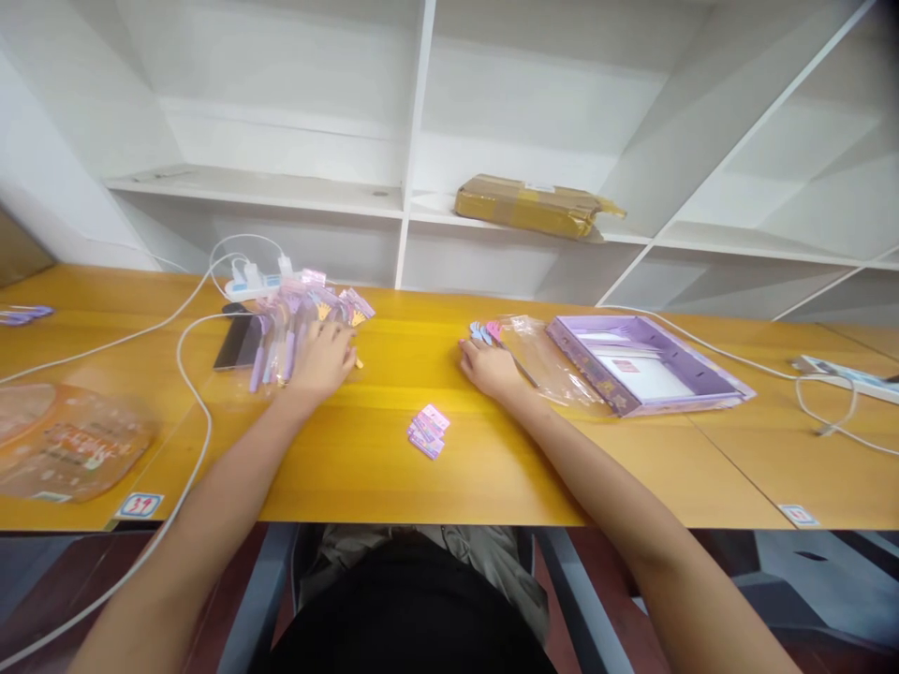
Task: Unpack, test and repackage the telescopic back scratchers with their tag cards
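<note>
My left hand (324,360) lies over a pile of clear-wrapped back scratchers (271,346) with purple handles and small hand-shaped heads. Its fingers are slightly spread on the pile, thumb apart. Further right, my right hand (493,371) is closed over loose back scratchers (484,331); their blue and pink heads stick out beyond the fingers, and a dark rod shows beside the wrist. The fingertips are partly hidden. Between the hands and nearer me sits a small stack of pink and purple cards (428,432).
Clear plastic bags (554,360) lie beside a purple open box (646,365) at right. A power strip (253,284) with white cables stands behind the pile. An orange printed bag (77,445) lies at left. A taped carton (534,204) rests on the shelf.
</note>
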`<state>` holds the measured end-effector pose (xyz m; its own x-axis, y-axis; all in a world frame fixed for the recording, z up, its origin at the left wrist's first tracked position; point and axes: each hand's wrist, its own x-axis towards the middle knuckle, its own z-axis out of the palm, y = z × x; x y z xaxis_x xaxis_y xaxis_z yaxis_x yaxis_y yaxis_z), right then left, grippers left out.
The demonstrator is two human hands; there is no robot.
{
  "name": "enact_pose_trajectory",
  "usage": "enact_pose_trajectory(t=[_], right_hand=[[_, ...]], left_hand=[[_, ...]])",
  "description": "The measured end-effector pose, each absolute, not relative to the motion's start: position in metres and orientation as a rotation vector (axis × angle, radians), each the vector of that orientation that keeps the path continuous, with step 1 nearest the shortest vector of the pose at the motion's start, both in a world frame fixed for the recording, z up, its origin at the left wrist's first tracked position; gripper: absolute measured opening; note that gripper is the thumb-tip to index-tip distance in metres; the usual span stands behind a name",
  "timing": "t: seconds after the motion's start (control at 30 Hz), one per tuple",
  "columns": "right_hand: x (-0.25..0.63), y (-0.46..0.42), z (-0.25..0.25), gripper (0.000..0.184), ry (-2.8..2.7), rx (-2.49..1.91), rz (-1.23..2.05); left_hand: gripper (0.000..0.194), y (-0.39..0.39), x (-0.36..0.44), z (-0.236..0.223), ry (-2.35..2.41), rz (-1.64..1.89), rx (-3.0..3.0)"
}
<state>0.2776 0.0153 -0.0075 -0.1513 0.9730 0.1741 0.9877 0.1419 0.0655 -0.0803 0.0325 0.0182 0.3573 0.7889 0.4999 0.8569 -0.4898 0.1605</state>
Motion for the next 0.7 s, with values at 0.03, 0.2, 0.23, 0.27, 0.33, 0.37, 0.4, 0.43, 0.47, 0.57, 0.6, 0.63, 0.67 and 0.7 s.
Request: enact_pose_trajectory(t=[0.03, 0.2, 0.23, 0.27, 0.33, 0.37, 0.4, 0.43, 0.47, 0.57, 0.6, 0.63, 0.67, 0.7], right_hand=[[0.276, 0.011, -0.006, 0.043, -2.292, -1.963, -0.244], [0.27, -0.017, 0.003, 0.035, -2.229, -1.838, -0.183], [0.269, -0.021, 0.003, 0.034, -2.207, -1.819, -0.165], [0.268, -0.025, 0.003, 0.033, -2.182, -1.802, -0.146], [0.267, -0.03, 0.002, 0.031, -2.129, -1.767, -0.102], [0.267, -0.03, 0.0, 0.03, -2.103, -1.747, -0.078], [0.267, -0.031, -0.002, 0.03, -2.079, -1.726, -0.053], [0.267, -0.03, -0.003, 0.029, -2.054, -1.704, -0.028], [0.268, -0.03, -0.005, 0.03, -2.031, -1.683, -0.007], [0.269, -0.027, -0.011, 0.032, -1.95, -1.616, 0.058], [0.269, -0.026, -0.013, 0.034, -1.893, -1.57, 0.114], [0.269, -0.025, -0.015, 0.038, -1.819, -1.507, 0.193], [0.268, -0.023, -0.017, 0.047, -1.73, -1.435, 0.29], [0.267, -0.022, -0.019, 0.058, -1.64, -1.357, 0.408]], left_hand=[[0.031, 0.036, -0.084, 0.018, -1.533, -0.746, -2.456], [0.051, 0.041, -0.088, 0.015, -1.694, -0.667, -2.369], [0.053, 0.041, -0.088, 0.015, -1.724, -0.658, -2.339], [0.055, 0.041, -0.088, 0.015, -1.741, -0.642, -2.311], [0.058, 0.043, -0.089, 0.015, -1.737, -0.597, -2.27], [0.057, 0.044, -0.09, 0.014, -1.727, -0.583, -2.258], [0.055, 0.045, -0.091, 0.014, -1.719, -0.578, -2.251], [0.053, 0.046, -0.092, 0.014, -1.713, -0.576, -2.251], [0.05, 0.047, -0.092, 0.014, -1.704, -0.575, -2.261], [0.039, 0.046, -0.087, 0.016, -1.638, -0.587, -2.389], [0.037, 0.043, -0.083, 0.016, -1.601, -0.606, -2.467], [0.035, 0.039, -0.079, 0.017, -1.557, -0.638, -2.556], [0.036, 0.034, -0.074, 0.017, -1.5, -0.682, -2.648], [0.037, 0.027, -0.069, 0.017, -1.428, -0.727, -2.741]])
